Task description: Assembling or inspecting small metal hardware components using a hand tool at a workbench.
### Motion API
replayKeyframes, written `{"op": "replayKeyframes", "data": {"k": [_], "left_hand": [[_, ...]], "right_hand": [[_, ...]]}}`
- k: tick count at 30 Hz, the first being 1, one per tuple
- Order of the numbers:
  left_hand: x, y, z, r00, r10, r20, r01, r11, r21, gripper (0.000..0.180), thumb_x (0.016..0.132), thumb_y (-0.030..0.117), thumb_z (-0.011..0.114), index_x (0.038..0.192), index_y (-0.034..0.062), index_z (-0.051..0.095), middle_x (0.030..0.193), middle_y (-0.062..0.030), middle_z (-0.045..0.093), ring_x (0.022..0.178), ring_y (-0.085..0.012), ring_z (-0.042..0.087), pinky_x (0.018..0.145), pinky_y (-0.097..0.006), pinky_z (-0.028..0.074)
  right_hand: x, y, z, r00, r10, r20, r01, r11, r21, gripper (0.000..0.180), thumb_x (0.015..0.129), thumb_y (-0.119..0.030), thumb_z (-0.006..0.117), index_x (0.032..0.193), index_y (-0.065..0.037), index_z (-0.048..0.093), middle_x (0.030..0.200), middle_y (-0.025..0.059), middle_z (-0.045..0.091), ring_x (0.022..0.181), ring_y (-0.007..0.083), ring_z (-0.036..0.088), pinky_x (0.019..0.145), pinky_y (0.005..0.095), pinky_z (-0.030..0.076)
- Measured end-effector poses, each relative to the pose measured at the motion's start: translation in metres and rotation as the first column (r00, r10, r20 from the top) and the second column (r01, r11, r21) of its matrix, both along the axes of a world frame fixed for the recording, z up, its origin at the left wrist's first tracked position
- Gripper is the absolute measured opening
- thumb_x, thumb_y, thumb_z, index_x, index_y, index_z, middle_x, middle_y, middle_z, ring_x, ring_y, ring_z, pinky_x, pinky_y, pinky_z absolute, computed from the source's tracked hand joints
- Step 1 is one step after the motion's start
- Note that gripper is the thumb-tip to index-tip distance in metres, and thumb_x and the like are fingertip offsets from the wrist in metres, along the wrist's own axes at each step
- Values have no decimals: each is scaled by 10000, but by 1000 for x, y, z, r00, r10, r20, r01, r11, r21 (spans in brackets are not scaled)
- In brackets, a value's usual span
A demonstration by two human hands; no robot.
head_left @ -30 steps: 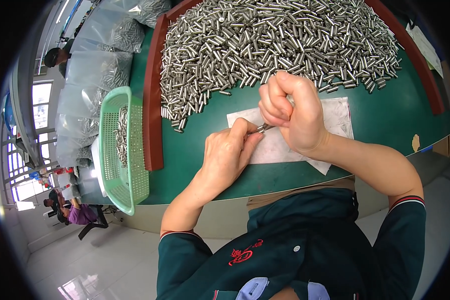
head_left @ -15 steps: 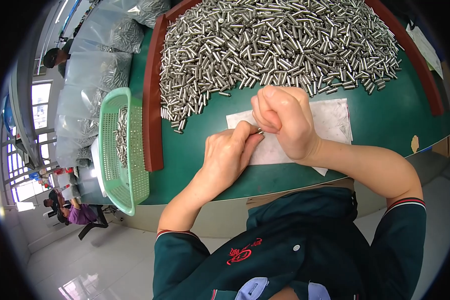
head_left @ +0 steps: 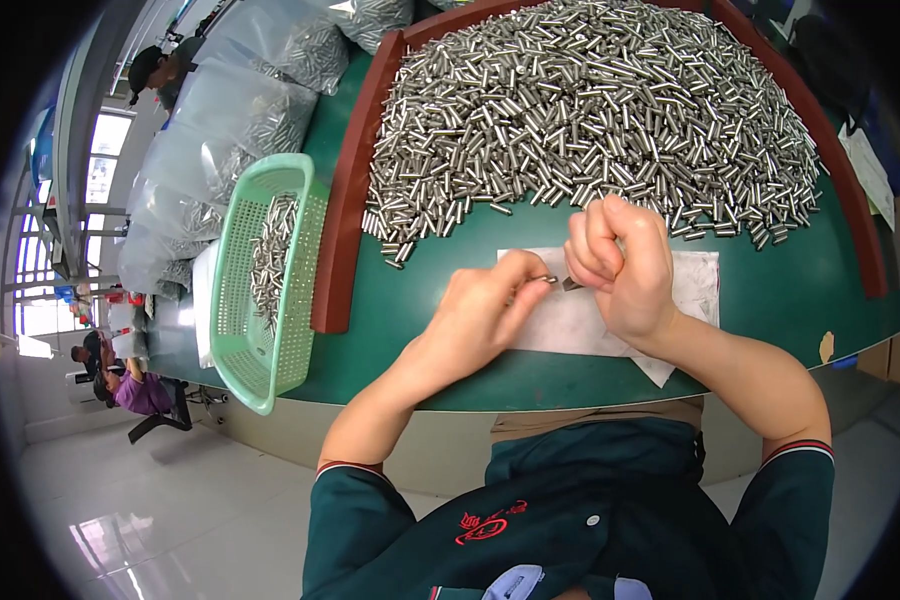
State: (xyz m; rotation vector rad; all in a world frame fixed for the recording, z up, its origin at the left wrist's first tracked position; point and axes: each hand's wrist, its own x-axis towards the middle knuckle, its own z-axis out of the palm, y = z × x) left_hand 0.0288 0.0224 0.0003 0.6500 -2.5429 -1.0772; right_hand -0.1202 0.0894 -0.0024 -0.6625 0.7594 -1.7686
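My left hand (head_left: 490, 312) is closed in a pinch, thumb and forefinger on a small shiny metal pin (head_left: 548, 279). Close beside it on the right, my right hand (head_left: 625, 265) is curled into a fist. A small dark grey piece (head_left: 571, 284) shows below its fingers, facing the pin; its kind is hidden by the hand. Both hands are over a smudged white cloth (head_left: 685, 290) on the green tabletop (head_left: 420, 300). Beyond them lies a large heap of metal pins (head_left: 590, 110), like those in the pinch.
Dark red wooden rails (head_left: 342, 255) border the heap. Left of them stands a pale green plastic basket (head_left: 300, 350) with some pins inside. Several clear bags (head_left: 220, 110) full of metal parts line the far left. Other people (head_left: 135, 390) are farther off. Papers (head_left: 868, 175) lie at the right.
Both hands have shifted slightly right and down in the picture and stand farther apart. The dark piece under my right fist now shows. The whole view has shifted somewhat.
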Motion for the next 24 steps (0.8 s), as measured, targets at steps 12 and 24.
{"op": "replayKeyframes", "data": {"k": [12,24], "left_hand": [[13,-33,5,882,413,-230,184,148,972,187,887,201,463,922,26,519,740,-55,534,472,-32,304,457,-174,257],[17,-36,20,825,494,-274,43,428,903,237,925,255,386,850,47,472,572,50,298,467,-35,216,424,-188,195]], "right_hand": [[-2,1,1,999,31,35,-33,998,47,402,870,-213,319,492,-85,269,444,4,266,407,83,208,396,235,202],[-4,-1,-1,998,34,51,-35,999,26,400,863,-209,318,486,-85,270,442,3,258,404,83,199,390,235,190]]}}
